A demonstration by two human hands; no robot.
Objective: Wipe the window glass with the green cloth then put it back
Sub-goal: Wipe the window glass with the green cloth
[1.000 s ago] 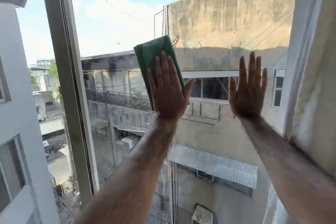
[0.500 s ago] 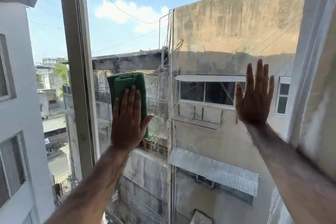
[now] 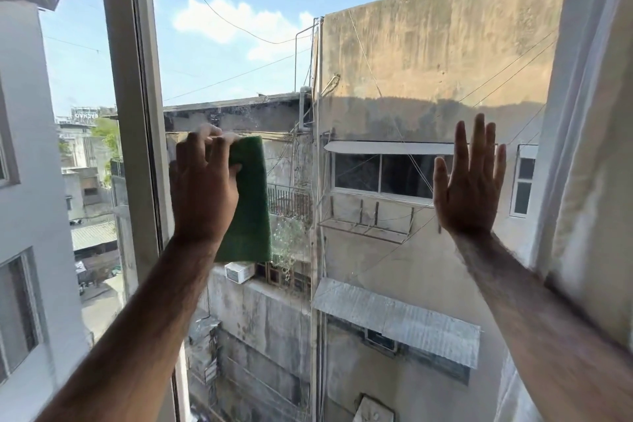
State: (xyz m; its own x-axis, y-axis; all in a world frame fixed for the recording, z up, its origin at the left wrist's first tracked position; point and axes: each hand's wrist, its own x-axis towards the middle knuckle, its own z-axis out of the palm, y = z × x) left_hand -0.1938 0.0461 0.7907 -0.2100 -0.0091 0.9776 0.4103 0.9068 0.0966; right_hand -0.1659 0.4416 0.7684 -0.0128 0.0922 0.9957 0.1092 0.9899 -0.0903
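Observation:
The green cloth [image 3: 249, 202] hangs flat against the window glass [image 3: 376, 62], close to the left frame. My left hand [image 3: 202, 188] grips the cloth's upper left part with curled, blurred fingers. My right hand [image 3: 469, 181] lies flat on the glass at the right, fingers spread, holding nothing. Faint smears show on the glass above the cloth. Buildings and sky are visible through the pane.
A grey vertical window frame [image 3: 133, 113] stands just left of the cloth. A pale curtain [image 3: 592, 164] hangs along the right edge, beside my right forearm. Another pane lies left of the frame.
My left hand slid the cloth leftward and down across the glass, then its flat fingers curled over the cloth's top edge. My right hand stayed pressed on the glass.

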